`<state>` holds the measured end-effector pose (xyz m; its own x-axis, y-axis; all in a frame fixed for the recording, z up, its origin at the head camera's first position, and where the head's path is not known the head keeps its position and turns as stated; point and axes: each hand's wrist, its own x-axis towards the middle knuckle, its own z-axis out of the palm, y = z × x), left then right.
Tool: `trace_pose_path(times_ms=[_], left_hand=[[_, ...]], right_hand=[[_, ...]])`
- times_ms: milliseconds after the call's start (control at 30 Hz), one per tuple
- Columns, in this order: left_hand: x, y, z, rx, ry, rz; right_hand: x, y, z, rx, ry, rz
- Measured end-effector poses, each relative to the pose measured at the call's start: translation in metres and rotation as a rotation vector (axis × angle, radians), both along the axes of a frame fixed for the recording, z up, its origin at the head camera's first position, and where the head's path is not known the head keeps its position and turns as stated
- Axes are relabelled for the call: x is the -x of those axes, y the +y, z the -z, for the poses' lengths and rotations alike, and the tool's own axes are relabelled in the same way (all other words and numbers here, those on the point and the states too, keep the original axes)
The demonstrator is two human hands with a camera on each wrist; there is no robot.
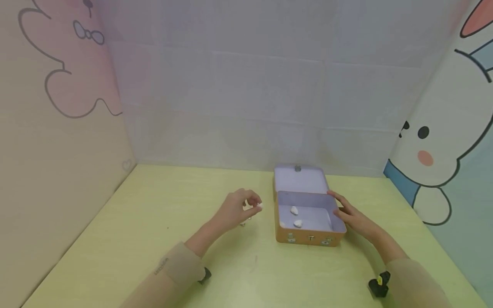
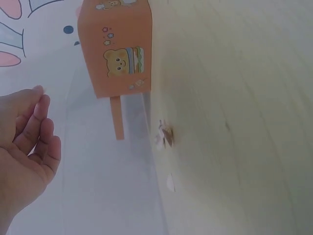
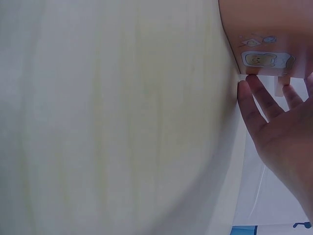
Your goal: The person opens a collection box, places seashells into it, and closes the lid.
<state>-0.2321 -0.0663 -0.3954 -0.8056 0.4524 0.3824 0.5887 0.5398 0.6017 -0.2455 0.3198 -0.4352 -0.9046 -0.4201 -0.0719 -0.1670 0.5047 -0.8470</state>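
White piece (image 1: 259,206), pinched by left hand (image 1: 235,209), likely needs packing into case (image 1: 302,238) near desk's (image 1: 119,231) far edge, extended right hand (image 1: 356,220) touching.

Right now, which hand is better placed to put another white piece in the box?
Likely the left hand: it seemingly pinches a white piece beside the box, while the right hand touches the box.

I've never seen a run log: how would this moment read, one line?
Left hand: pinches small white object | Right hand: touches orange rectangular lilac-lined box | Lid: open | Inside: small white pieces
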Motion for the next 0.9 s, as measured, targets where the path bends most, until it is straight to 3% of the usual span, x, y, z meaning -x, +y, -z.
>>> trace_pose_path(times_ms=[500, 900], left_hand=[[0.005, 0.041, 0.005, -0.066, 0.099, 0.019], [0.014, 0.067, 0.014, -0.033, 0.028, 0.057]], right_hand=[[0.003, 0.001, 0.003, -0.005, 0.015, 0.005], [0.004, 0.003, 0.004, -0.011, 0.035, -0.002]])
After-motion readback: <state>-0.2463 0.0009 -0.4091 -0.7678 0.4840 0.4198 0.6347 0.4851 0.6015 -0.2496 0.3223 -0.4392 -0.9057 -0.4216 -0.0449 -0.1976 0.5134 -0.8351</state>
